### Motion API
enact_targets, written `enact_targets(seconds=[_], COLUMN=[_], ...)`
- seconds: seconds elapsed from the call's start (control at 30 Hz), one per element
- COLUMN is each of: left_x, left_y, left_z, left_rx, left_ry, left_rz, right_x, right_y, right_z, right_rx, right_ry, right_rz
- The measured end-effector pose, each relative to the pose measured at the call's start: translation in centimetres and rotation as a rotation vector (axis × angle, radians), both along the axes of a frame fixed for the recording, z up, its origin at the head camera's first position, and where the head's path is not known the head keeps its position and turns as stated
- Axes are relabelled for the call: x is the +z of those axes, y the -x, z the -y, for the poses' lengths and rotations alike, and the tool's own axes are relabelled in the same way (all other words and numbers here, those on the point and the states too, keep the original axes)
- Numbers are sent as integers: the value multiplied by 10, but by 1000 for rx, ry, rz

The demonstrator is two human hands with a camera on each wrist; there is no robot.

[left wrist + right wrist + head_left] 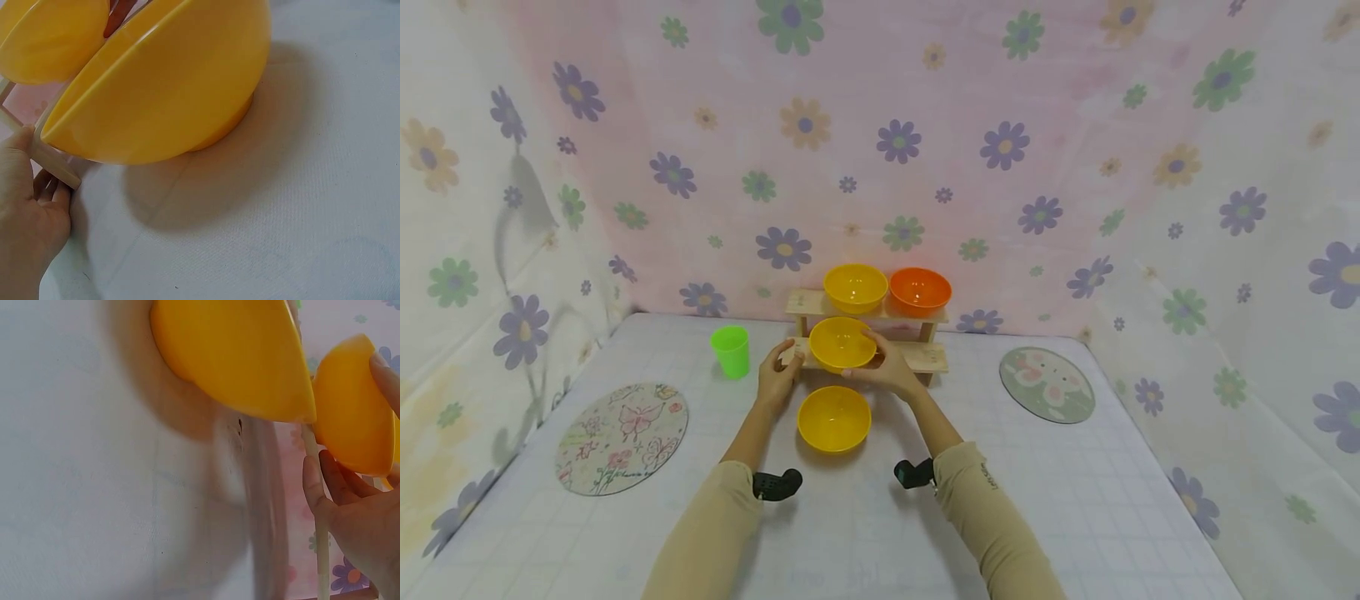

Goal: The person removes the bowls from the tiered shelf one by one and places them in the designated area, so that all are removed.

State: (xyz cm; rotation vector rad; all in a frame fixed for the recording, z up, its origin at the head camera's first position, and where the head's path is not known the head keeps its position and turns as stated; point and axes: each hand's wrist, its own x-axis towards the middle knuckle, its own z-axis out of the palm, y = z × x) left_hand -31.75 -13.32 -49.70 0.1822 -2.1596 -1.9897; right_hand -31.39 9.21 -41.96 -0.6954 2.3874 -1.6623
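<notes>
A yellow bowl [841, 340] stands on the lower step of a small wooden two-step rack [928, 357]. My right hand [887, 367] holds this bowl at its right side, a finger at the rim and the thumb near its front; the right wrist view shows the hand [369, 525] beside the bowl [353, 409]. With its thumb above and fingers below, my left hand [777, 377] grips the left end of the lower board [56, 165]. Another yellow bowl [833, 421] stands on the table in front of the rack, between my forearms.
On the upper step sit a yellow bowl [855, 287] and an orange bowl [920, 292]. A green cup [732, 352] stands left of the rack. Round patterned mats lie left [622, 439] and right [1047, 385] on the white table. Flowered cloth [865, 192] closes the back and sides.
</notes>
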Motion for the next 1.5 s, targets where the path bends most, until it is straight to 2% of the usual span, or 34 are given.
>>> enact_targets(seconds=[0.17, 0.23, 0.47, 0.7, 0.73, 0.9, 0.97, 1.03, 1.17, 1.3, 1.5], left_x=[0, 0, 2, 6, 10, 34, 39, 37, 23, 9, 5], left_y=[0, -1, -2, -5, -7, -23, -27, -24, -14, -6, -4], left_z=[0, 0, 0, 1, 1, -1, -2, -1, 1, 1, -1], left_rx=[4, 8, 5, -30, -38, -62, -65, -63, -44, -13, -8], left_ry=[-8, -11, 17, -8, -17, -41, -41, -52, -79, -41, -22], left_rz=[-4, -5, -9, -6, -5, 1, 1, 5, 4, -3, -15], right_x=[-21, -25, -25, -21, -17, -19, -25, -25, -23, -15, 1], right_y=[11, 11, 6, 0, -3, -4, -2, -3, -5, -10, -22], right_z=[-1, -2, -7, -17, -18, -25, -29, -32, -38, -43, -48], right_rx=[-48, -73, -162, -155, -148, -158, -167, -162, -158, -147, -147], right_ry=[24, 18, -23, -19, -22, -32, -27, -28, -35, -23, -13], right_rz=[40, 36, 49, 84, 87, 54, 36, 33, 57, 87, 78])
